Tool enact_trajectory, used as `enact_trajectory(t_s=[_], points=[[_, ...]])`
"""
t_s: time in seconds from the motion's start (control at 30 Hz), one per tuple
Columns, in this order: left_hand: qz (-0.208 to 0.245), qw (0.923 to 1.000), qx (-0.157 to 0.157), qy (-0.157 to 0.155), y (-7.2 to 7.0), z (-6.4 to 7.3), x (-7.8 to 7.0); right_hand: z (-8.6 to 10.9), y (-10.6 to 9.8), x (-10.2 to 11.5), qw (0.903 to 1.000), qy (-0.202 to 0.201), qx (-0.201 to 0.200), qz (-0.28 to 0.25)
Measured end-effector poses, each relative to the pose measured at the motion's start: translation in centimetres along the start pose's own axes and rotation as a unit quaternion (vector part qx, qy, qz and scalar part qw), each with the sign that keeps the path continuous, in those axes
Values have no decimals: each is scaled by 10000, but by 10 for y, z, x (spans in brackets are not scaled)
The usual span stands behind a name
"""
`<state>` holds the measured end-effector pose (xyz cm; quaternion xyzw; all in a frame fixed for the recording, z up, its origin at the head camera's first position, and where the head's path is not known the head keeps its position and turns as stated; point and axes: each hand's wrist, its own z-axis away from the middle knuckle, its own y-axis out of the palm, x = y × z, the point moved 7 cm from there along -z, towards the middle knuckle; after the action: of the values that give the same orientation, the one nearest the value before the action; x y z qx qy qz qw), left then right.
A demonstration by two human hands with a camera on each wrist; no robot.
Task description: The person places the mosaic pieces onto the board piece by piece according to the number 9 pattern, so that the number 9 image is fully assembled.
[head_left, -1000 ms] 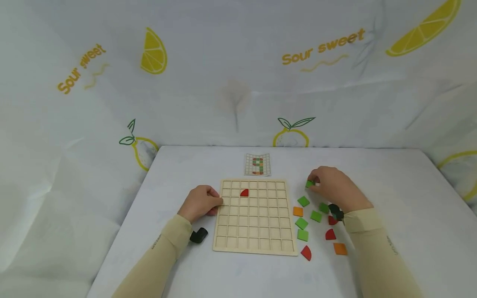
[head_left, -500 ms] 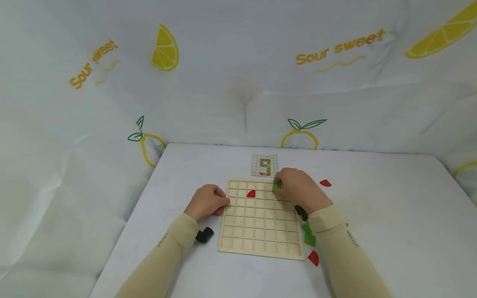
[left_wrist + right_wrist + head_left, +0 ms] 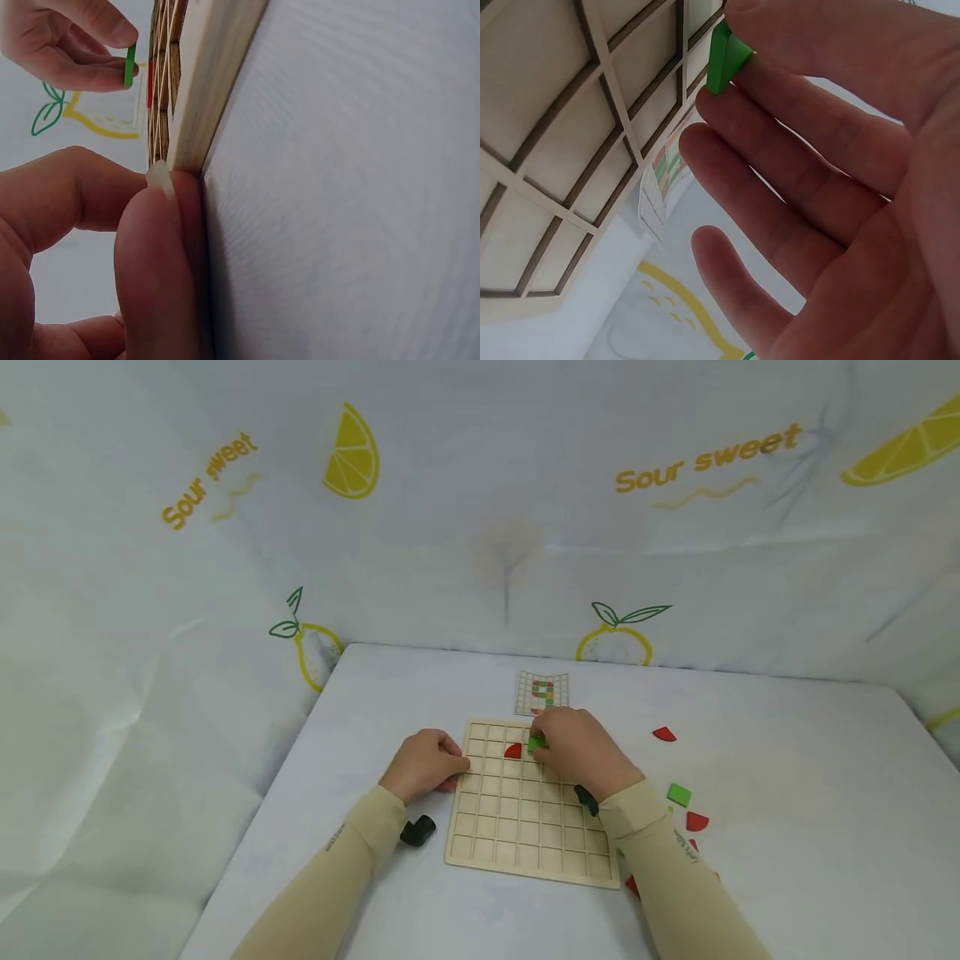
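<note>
A wooden grid board (image 3: 506, 827) lies on the white table, a red quarter-circle tile (image 3: 513, 752) in one cell of an upper row. My left hand (image 3: 424, 766) holds the board's left edge; in the left wrist view the thumb and index finger meet at the wooden edge (image 3: 225, 67). Over the upper part of the board, my right hand (image 3: 587, 750) pinches a green square tile (image 3: 535, 743), just right of the red one. The right wrist view shows that green tile (image 3: 724, 56) between thumb and fingertips, tilted and above the board's cells.
A pattern card (image 3: 524, 695) with coloured cells lies behind the board. On the right are a red tile (image 3: 664, 734), a green tile (image 3: 679, 794) and another red tile (image 3: 697, 821), others partly behind the right sleeve (image 3: 660, 852). A black object (image 3: 418, 831) sits by the left wrist.
My right hand has carried the green tile leftward from the loose tiles to above the board, beside the red tile. My left hand stays at the board's edge. The head view has shifted slightly.
</note>
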<state>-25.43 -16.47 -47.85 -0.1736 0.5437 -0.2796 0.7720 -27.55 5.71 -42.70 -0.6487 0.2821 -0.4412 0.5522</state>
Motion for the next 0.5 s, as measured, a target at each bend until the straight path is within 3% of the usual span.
enact_trajectory(t_s=[0.5], points=[[-38,10000,33,-31,2,-2,0,0,6,4,9995,-252,-101,180]])
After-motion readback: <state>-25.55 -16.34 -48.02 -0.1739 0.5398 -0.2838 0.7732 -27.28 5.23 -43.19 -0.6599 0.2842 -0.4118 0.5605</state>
